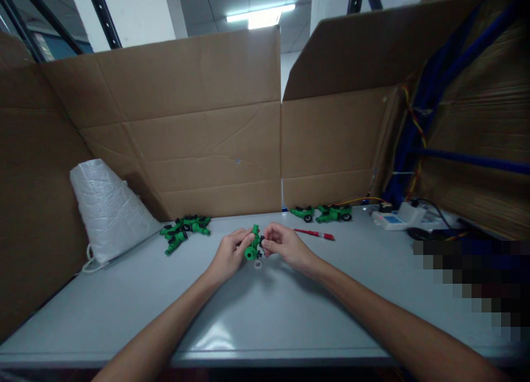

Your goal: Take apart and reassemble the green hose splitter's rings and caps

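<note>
Over the middle of the table, my left hand (231,255) is closed on a green toy vehicle body (250,253), which has a round hollow end facing me. My right hand (285,246) pinches at a small black part (261,240) against the body's right side; whether that part is a wheel I cannot tell. Just below the toy, a small whitish ring (258,264) shows on the tabletop. Behind my right hand lies a thin red tool (318,235), like a screwdriver or pen, its left end partly hidden by the hand.
Green toy vehicles with black wheels (334,213) stand at the back right. Several green and black toy pieces (176,240) lie at the back left, beside a white wrapped bundle (110,211). Cardboard walls (215,133) enclose the table (314,321). A power strip (391,221) with cables sits right.
</note>
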Motion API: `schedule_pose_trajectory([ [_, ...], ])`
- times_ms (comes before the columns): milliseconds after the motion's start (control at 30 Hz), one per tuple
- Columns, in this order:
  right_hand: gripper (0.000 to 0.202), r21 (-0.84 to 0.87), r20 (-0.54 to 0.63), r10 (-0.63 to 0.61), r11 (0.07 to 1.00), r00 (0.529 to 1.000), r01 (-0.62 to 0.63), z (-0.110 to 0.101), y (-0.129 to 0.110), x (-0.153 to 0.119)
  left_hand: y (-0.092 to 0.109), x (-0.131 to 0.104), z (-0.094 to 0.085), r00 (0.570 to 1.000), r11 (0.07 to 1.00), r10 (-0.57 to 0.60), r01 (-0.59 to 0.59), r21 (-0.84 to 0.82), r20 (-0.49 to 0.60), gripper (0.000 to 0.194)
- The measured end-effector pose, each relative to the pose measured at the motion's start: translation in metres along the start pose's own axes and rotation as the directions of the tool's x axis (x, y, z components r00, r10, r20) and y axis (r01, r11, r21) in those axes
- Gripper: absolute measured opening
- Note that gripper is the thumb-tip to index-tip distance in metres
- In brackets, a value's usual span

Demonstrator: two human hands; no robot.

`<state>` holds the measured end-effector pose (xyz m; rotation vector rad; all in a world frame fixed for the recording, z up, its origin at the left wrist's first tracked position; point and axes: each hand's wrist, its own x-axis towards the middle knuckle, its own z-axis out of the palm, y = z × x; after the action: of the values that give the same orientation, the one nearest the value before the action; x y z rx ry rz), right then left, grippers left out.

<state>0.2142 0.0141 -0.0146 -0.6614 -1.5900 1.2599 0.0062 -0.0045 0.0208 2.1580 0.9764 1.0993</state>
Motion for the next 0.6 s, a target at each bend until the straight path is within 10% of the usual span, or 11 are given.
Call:
schedule_pose_trajectory([
  [600, 0.009, -0.308, -0.032, -0.152, 0.942, 0.988, 0.135, 0.008, -0.007, -0.007, 0.001, 0.002, 0.002, 0.993, 0.988, -0.116, 0.113, -0.106, -0.017, 0.057],
])
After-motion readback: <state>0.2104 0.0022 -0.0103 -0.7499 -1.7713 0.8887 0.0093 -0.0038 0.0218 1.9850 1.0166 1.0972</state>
